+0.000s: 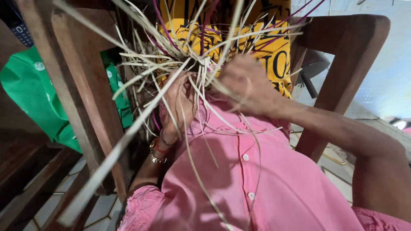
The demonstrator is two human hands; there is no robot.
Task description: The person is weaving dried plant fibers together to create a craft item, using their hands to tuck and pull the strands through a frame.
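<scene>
A bundle of pale straw-coloured strips [171, 55], with a few purple ones mixed in, fans out in front of me. My left hand [177, 102] grips strips at the centre of the bundle; a gold bracelet and red thread sit on its wrist. My right hand [246, 83] closes over strips just to the right, fingers curled around them. Both hands meet at the knot of the bundle, above my pink buttoned shirt [265, 184]. Long loose strips trail down over the shirt.
A wooden chair frame [81, 94] stands at left, another wooden post [342, 72] at right. A yellow bag with dark print [269, 55] lies behind the bundle. A green plastic bag [34, 94] sits at far left. Tiled floor [85, 196] shows below.
</scene>
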